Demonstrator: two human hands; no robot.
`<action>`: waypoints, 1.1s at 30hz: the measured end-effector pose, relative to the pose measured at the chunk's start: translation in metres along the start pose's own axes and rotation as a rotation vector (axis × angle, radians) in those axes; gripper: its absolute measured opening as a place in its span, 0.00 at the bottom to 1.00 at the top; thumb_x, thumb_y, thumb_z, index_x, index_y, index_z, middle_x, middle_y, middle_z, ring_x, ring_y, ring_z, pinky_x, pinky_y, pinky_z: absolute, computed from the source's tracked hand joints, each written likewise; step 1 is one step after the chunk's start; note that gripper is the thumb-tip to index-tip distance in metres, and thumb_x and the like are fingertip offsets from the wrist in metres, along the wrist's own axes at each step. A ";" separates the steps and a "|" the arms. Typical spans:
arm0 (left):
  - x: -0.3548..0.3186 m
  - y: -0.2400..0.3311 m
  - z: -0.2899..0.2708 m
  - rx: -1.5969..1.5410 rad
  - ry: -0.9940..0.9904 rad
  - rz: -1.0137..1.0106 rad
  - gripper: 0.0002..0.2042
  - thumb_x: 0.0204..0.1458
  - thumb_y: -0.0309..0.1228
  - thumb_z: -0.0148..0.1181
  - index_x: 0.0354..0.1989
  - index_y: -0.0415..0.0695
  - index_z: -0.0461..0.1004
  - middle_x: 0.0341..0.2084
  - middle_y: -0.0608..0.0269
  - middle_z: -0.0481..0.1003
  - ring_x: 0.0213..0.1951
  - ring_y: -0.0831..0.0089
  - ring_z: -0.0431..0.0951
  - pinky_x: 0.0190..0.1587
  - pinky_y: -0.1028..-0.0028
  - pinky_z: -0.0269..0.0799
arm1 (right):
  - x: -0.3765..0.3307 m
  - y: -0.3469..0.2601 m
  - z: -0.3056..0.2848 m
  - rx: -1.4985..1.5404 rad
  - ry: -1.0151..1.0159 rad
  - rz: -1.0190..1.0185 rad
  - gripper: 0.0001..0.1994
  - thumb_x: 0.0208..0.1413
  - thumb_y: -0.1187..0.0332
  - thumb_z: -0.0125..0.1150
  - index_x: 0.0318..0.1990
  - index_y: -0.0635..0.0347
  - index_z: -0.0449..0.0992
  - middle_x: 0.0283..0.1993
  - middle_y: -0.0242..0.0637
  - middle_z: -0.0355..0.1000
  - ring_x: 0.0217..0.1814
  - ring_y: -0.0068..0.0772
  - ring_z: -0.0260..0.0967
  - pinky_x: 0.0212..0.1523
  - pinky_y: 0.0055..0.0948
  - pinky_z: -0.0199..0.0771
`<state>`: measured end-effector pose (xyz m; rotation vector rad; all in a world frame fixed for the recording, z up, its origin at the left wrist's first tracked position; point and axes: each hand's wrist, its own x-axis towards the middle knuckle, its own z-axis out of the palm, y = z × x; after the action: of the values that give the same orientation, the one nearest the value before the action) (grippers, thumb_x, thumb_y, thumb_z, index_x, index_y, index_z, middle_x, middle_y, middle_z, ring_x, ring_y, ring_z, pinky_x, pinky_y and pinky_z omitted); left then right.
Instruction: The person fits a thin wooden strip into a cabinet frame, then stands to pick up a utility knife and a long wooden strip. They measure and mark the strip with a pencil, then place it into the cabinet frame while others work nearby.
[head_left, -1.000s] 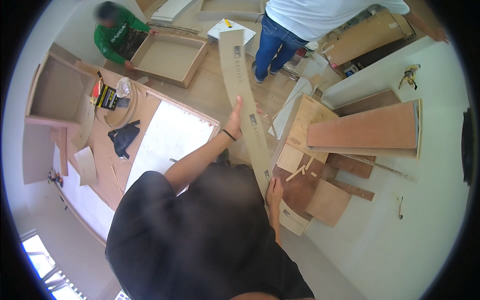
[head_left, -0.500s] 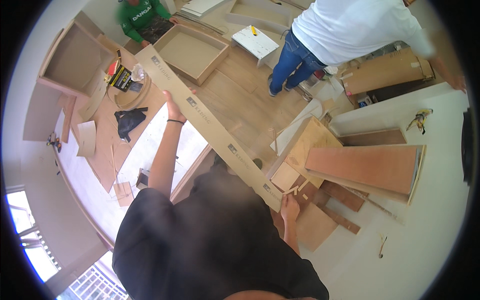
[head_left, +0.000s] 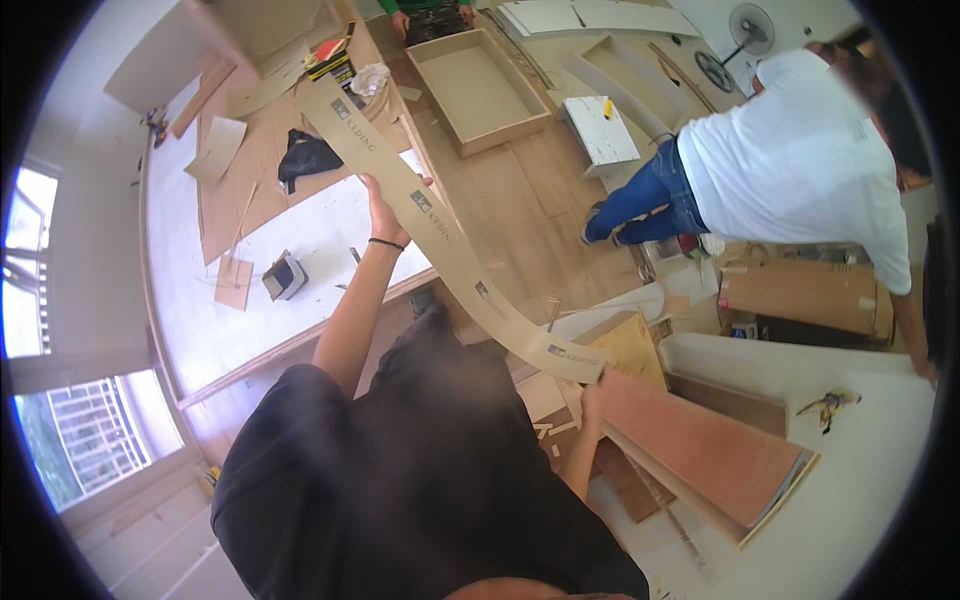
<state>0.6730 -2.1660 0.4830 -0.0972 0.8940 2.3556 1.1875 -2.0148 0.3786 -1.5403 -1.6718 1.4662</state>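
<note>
A long, narrow beige strip of board (head_left: 462, 272) with printed marks slants across in front of my body and looks bowed toward its right end. My left hand (head_left: 385, 212) grips it along its upper half, thumb on the near edge and fingertips showing past the far edge. Its lower right end is in my right hand (head_left: 592, 400), whose fingers are partly hidden. Beneath the far end lies a brown sheet (head_left: 235, 215) on the white worktable (head_left: 215, 340). On the table, left of my left forearm, are a dark open-topped small box (head_left: 285, 277) and a black cloth bag (head_left: 308, 157).
A reddish-brown panelled box (head_left: 700, 440) stands close to my right hand, with offcuts beside it. Ahead are a shallow wooden tray-like box (head_left: 505, 135) and a white stool (head_left: 600, 130). A person in a white shirt (head_left: 790, 160) stands at right; another person's hands (head_left: 400, 22) show at top.
My view has swung leftward. The strip's right end has come up and away from my body, and the strip now looks more curved. Both hands keep hold; the white-shirted person leans further right.
</note>
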 end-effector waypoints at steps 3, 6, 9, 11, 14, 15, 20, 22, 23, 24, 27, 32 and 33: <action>-0.011 0.006 -0.012 0.048 0.020 0.053 0.42 0.58 0.70 0.28 0.52 0.37 0.67 0.41 0.49 0.75 0.48 0.53 0.77 0.46 0.58 0.76 | 0.028 -0.006 -0.041 0.406 0.063 0.287 0.20 0.65 0.70 0.49 0.63 0.62 0.63 0.57 0.44 0.70 0.55 0.39 0.72 0.51 0.31 0.74; -0.014 0.011 -0.017 0.055 -0.010 0.052 0.45 0.55 0.72 0.29 0.50 0.34 0.68 0.40 0.45 0.77 0.47 0.56 0.78 0.47 0.61 0.77 | 0.059 -0.019 -0.077 0.119 0.334 0.234 0.18 0.65 0.69 0.47 0.62 0.60 0.64 0.59 0.45 0.68 0.55 0.38 0.71 0.50 0.33 0.74; -0.015 0.013 -0.015 0.055 -0.082 0.008 0.46 0.55 0.72 0.29 0.51 0.34 0.68 0.41 0.44 0.77 0.47 0.57 0.78 0.48 0.61 0.76 | 0.077 -0.044 -0.087 -0.392 0.734 0.047 0.18 0.64 0.70 0.49 0.60 0.60 0.66 0.54 0.45 0.72 0.49 0.37 0.73 0.48 0.30 0.73; -0.018 0.012 -0.009 -0.007 -0.066 -0.086 0.46 0.55 0.72 0.29 0.51 0.34 0.68 0.40 0.44 0.78 0.47 0.58 0.78 0.50 0.60 0.76 | 0.088 -0.074 -0.065 -0.501 0.724 -0.209 0.17 0.63 0.70 0.51 0.59 0.60 0.67 0.50 0.43 0.74 0.47 0.34 0.73 0.47 0.30 0.72; -0.028 0.007 0.001 -0.063 -0.184 -0.193 0.44 0.56 0.71 0.32 0.57 0.38 0.66 0.42 0.48 0.76 0.49 0.54 0.78 0.51 0.57 0.76 | 0.105 -0.144 0.026 -0.031 0.343 -0.274 0.16 0.64 0.67 0.52 0.57 0.58 0.70 0.46 0.37 0.75 0.46 0.29 0.72 0.46 0.30 0.71; -0.031 0.005 0.005 -0.096 -0.197 -0.257 0.43 0.56 0.70 0.32 0.58 0.38 0.65 0.42 0.49 0.76 0.48 0.53 0.78 0.50 0.56 0.76 | 0.104 -0.171 0.066 0.035 0.125 -0.307 0.16 0.65 0.66 0.52 0.58 0.57 0.70 0.47 0.35 0.75 0.47 0.27 0.72 0.46 0.30 0.71; -0.034 0.003 0.019 -0.118 -0.398 -0.423 0.42 0.58 0.69 0.31 0.57 0.39 0.66 0.42 0.48 0.75 0.45 0.52 0.80 0.49 0.56 0.76 | 0.062 -0.266 0.250 0.225 -0.661 -0.118 0.19 0.69 0.61 0.47 0.62 0.60 0.67 0.52 0.38 0.73 0.49 0.25 0.71 0.50 0.26 0.72; -0.031 0.007 0.024 -0.192 -0.498 -0.472 0.42 0.58 0.69 0.30 0.56 0.38 0.67 0.42 0.48 0.75 0.43 0.53 0.80 0.48 0.56 0.77 | 0.059 -0.282 0.283 0.328 -0.777 0.045 0.19 0.70 0.61 0.45 0.60 0.63 0.69 0.47 0.36 0.74 0.45 0.22 0.71 0.46 0.23 0.72; -0.029 0.009 0.025 -0.182 -0.490 -0.469 0.42 0.58 0.68 0.30 0.56 0.38 0.67 0.42 0.48 0.75 0.43 0.53 0.80 0.48 0.57 0.77 | 0.059 -0.285 0.293 0.414 -0.868 0.096 0.19 0.70 0.61 0.44 0.59 0.64 0.69 0.45 0.34 0.75 0.42 0.20 0.71 0.44 0.22 0.72; -0.028 0.011 0.027 -0.173 -0.484 -0.471 0.42 0.58 0.68 0.30 0.55 0.38 0.67 0.42 0.48 0.75 0.42 0.54 0.80 0.48 0.57 0.77 | 0.061 -0.288 0.298 0.449 -0.894 0.190 0.18 0.70 0.61 0.42 0.54 0.66 0.72 0.34 0.27 0.73 0.31 0.13 0.68 0.34 0.16 0.69; -0.023 0.014 0.030 -0.184 -0.490 -0.466 0.41 0.59 0.68 0.29 0.55 0.38 0.67 0.41 0.48 0.75 0.41 0.55 0.80 0.47 0.57 0.77 | 0.068 -0.291 0.304 0.690 -1.093 0.126 0.16 0.69 0.62 0.43 0.50 0.65 0.74 0.27 0.20 0.69 0.23 0.08 0.61 0.26 0.13 0.64; -0.017 0.015 0.030 -0.174 -0.474 -0.487 0.41 0.59 0.68 0.28 0.55 0.38 0.67 0.41 0.48 0.76 0.41 0.56 0.80 0.47 0.58 0.77 | 0.066 -0.306 0.310 0.493 -0.861 0.153 0.10 0.68 0.68 0.48 0.46 0.63 0.74 0.27 0.21 0.70 0.16 0.05 0.53 0.18 0.12 0.56; -0.016 0.015 0.030 -0.169 -0.478 -0.482 0.41 0.59 0.67 0.27 0.55 0.38 0.67 0.41 0.48 0.76 0.40 0.56 0.80 0.47 0.58 0.77 | 0.066 -0.310 0.309 0.466 -0.886 0.118 0.09 0.68 0.69 0.48 0.46 0.62 0.74 0.27 0.21 0.70 0.15 0.05 0.52 0.17 0.12 0.55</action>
<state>0.6817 -2.1635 0.5191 0.1617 0.3836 1.8763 0.7687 -2.0231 0.5225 -0.7660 -1.4534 2.6128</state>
